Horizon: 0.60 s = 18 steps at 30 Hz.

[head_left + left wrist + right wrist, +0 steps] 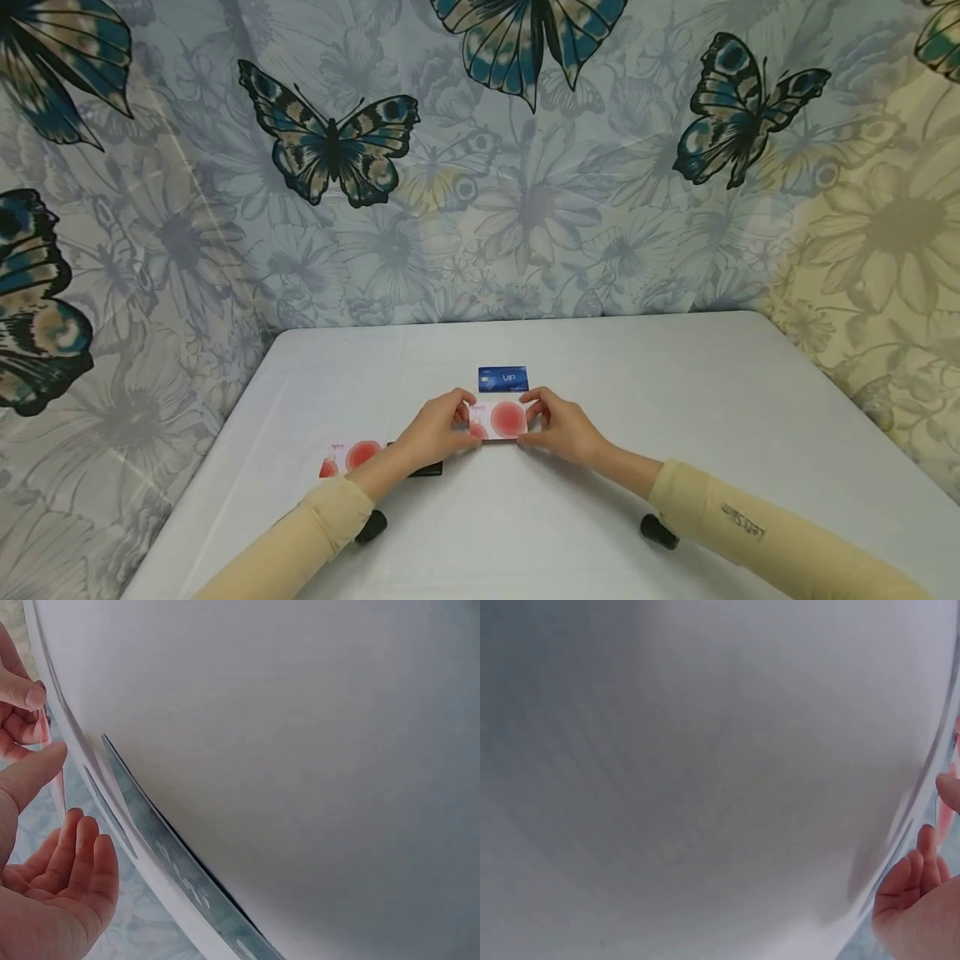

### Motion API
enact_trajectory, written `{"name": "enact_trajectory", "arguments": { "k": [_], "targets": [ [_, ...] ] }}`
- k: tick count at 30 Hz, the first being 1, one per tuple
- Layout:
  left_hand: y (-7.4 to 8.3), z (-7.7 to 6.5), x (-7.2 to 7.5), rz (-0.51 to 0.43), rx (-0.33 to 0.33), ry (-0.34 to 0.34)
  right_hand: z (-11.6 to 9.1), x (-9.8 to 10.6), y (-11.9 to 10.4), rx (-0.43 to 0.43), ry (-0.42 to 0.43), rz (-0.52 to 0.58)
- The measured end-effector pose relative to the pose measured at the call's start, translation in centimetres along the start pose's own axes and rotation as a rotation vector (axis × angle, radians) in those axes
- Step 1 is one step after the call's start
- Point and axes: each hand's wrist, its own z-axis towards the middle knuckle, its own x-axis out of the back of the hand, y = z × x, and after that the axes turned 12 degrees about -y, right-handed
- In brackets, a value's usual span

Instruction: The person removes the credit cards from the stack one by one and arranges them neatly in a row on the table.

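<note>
In the head view, my left hand (437,427) and right hand (564,427) pinch opposite ends of a white card (486,410) printed with a red circle. The card appears nearly edge-on between fingers and thumb in the left wrist view, pinched by the left hand (60,900). Only part of it shows in the right wrist view, beside the right hand (922,900). Just beyond the held card lies a blue card (503,379) marked "VIP". By the left forearm are a second white-and-red card (347,457) and a dark flat card-like thing (427,470), both partly covered.
Everything lies on a white table (675,375), whose far edge meets a butterfly-printed cloth backdrop (540,242). Black cylindrical pieces (371,527) show beside each sleeved forearm. Farther along the left wrist view, the dark flat thing (180,862) stretches across the tabletop.
</note>
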Motion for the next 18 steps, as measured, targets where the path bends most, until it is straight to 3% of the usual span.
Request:
{"name": "enact_trajectory", "arguments": {
  "k": [18],
  "targets": [
    [0.3,-2.4,-0.4,0.025,-0.015,-0.005,-1.6,-1.1,-1.1,0.015,-0.054,0.013]
  ]
}}
